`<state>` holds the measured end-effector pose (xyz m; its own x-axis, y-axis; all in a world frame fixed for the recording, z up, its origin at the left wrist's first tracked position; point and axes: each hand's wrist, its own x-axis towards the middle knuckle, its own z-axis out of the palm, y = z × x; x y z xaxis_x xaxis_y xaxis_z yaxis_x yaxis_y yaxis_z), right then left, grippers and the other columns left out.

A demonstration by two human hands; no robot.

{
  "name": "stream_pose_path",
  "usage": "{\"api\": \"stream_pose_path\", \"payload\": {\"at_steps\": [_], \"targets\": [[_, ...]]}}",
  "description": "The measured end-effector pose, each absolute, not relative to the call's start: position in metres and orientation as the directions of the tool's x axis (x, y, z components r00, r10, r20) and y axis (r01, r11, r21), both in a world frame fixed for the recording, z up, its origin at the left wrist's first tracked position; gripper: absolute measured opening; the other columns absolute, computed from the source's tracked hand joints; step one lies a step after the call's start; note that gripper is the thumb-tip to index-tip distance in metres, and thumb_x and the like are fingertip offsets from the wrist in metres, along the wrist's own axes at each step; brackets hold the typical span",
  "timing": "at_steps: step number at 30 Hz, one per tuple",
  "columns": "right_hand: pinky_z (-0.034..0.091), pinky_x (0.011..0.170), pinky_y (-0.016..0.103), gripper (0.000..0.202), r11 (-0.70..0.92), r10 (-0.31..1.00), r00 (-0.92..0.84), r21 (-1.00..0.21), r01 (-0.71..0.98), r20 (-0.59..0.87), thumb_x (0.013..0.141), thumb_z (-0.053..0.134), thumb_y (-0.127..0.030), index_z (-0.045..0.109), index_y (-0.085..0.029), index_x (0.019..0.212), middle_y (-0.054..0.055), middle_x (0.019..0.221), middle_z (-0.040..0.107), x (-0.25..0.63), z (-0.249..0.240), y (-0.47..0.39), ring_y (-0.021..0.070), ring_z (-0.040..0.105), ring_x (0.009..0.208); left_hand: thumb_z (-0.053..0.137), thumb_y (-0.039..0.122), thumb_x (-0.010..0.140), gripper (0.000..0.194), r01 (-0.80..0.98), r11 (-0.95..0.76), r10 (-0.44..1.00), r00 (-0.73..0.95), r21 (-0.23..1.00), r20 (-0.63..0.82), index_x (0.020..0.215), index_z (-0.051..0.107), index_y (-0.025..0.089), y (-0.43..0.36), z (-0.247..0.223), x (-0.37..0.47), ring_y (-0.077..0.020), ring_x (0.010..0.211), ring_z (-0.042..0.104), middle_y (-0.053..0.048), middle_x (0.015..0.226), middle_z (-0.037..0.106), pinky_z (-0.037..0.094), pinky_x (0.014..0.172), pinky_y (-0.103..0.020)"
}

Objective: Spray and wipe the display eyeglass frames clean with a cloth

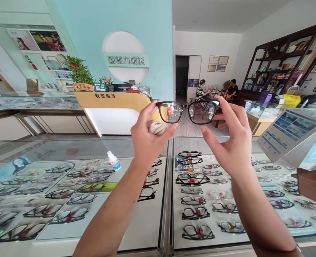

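Note:
A pair of black-framed eyeglasses (pixel 185 106) is held up in front of me, above the glass display case (pixel 171 200). My left hand (pixel 149 130) grips the left end of the frame between its fingers and also has a bunched beige cloth (pixel 158 127) tucked in it. At the other end, the fingers of my right hand (pixel 229 137) hold the right corner of the frame, with the thumb apart below the lens. Through the clear lenses the floor and furniture behind show. A small white spray bottle (pixel 114 160) with a blue label stands on the glass to the left.
Rows of eyeglasses (pixel 198 232) lie inside the case beneath my arms. A tilted display board (pixel 289 132) and a brown wooden object (pixel 312 185) stand at the right. Beyond are a counter (pixel 112 119) and two people seated at a table.

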<state>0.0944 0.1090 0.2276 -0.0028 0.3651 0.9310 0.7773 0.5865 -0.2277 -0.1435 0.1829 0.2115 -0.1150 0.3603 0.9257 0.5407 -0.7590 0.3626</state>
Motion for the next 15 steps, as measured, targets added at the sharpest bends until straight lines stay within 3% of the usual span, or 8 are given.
{"api": "stream_pose_path", "payload": {"at_steps": [9, 15], "targets": [[0.073, 0.096, 0.059, 0.078, 0.586, 0.356, -0.011, -0.214, 0.782, 0.935, 0.108, 0.068, -0.047, 0.046, -0.037, 0.182, 0.016, 0.16, 0.064, 0.095, 0.2273, 0.109, 0.0325, 0.077, 0.115, 0.095, 0.057, 0.09, 0.08, 0.551, -0.763, 0.331, -0.118, 0.339, 0.936, 0.158, 0.065, 0.028, 0.1859, 0.2104, -0.1435, -0.0358, 0.131, 0.081, -0.016, 0.154, 0.078, 0.074, 0.086, -0.042], [0.073, 0.094, 0.061, 0.079, 0.569, 0.376, -0.005, -0.227, 0.79, 0.927, 0.107, 0.068, -0.049, 0.045, -0.039, 0.182, 0.016, 0.16, 0.064, 0.0941, 0.2276, 0.1085, 0.0331, 0.078, 0.115, 0.094, 0.061, 0.09, 0.079, 0.544, -0.765, 0.325, -0.137, 0.345, 0.936, 0.156, 0.067, 0.027, 0.1854, 0.211, -0.1435, -0.0329, 0.127, 0.082, -0.015, 0.151, 0.078, 0.072, 0.083, -0.038]]}}
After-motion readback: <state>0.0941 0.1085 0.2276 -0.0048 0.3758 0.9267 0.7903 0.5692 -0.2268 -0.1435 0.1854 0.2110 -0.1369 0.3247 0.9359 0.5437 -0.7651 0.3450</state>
